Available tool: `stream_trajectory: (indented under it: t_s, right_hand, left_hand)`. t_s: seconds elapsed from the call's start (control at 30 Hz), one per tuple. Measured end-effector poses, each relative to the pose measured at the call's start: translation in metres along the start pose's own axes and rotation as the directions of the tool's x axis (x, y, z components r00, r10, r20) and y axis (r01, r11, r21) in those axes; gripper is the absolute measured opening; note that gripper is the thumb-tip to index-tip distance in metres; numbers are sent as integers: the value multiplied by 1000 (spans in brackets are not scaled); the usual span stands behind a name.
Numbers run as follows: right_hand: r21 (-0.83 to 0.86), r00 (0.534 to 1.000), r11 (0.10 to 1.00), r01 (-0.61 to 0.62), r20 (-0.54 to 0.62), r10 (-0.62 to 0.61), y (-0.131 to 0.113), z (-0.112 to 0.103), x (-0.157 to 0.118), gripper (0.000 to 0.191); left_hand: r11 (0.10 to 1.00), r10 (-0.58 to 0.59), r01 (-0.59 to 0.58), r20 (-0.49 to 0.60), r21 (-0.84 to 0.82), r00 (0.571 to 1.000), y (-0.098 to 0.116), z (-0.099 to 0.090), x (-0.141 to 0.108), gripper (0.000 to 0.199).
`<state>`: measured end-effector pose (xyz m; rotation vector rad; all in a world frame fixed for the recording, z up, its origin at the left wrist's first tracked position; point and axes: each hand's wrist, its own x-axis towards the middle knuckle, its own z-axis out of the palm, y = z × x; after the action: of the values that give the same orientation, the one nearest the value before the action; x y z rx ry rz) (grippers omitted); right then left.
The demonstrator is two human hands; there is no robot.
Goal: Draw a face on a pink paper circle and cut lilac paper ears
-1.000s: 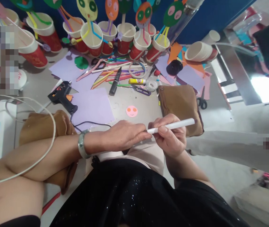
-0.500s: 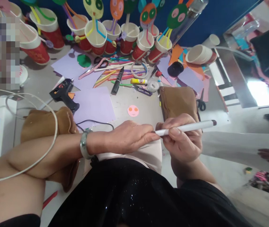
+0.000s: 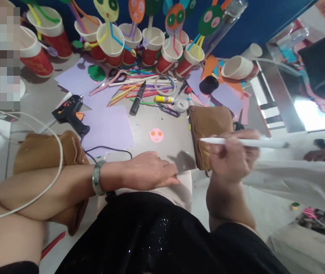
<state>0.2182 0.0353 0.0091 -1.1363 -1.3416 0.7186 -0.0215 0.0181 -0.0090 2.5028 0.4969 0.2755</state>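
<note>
In the head view, the right hand (image 3: 232, 158) grips a white pen (image 3: 262, 143) between thumb and fingers, partway along its barrel, with the narrow end pointing toward the person's left and the other end out past the hand; hand and pen are blurred, and both are above the brown pad (image 3: 212, 120) or just beside it. The left hand (image 3: 144, 171) is near the table's front edge, fingers bent together and palm turned down; whether anything small is pinched there I cannot tell. The pink disc (image 3: 156, 135), with two orange spots and a thin mouth line, lies flat on the table (image 3: 169, 146), between the purple sheet (image 3: 109, 127) and the brown pad, touched by neither hand. The pen looks light, stiff and rather smooth, so it could roll or slip in a loose grip; the middle of the barrel is the steadier hold, the lower barrel the better one for fine control. The disc looks like paper or thin card: almost weightless, easy to crease and quick to slide. It is best steadied with a light fingertip at its rim, clear of the drawn face, or lifted by sliding a nail under the edge.
</note>
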Motion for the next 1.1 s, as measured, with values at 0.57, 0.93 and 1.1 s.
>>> stream_trajectory:
  t_s: [0.57, 0.93, 1.1]
  right_hand:
    - [-252, 990, 966, 50, 141, -14, 72, 51, -15, 12]
    - [-283, 952, 912, 297, 156, -262, 80, 50, -19, 7]
    - [-320, 950, 898, 301, 179, -255, 76, 54, -19, 8]
  left_hand:
    - [788, -71, 197, -231, 583, 970, -11, 27, -7, 35]
    - [803, -77, 235, -297, 547, 952, -11, 37, -10, 27]
    - [814, -71, 236, -312, 530, 947, -11, 37, -10, 24]
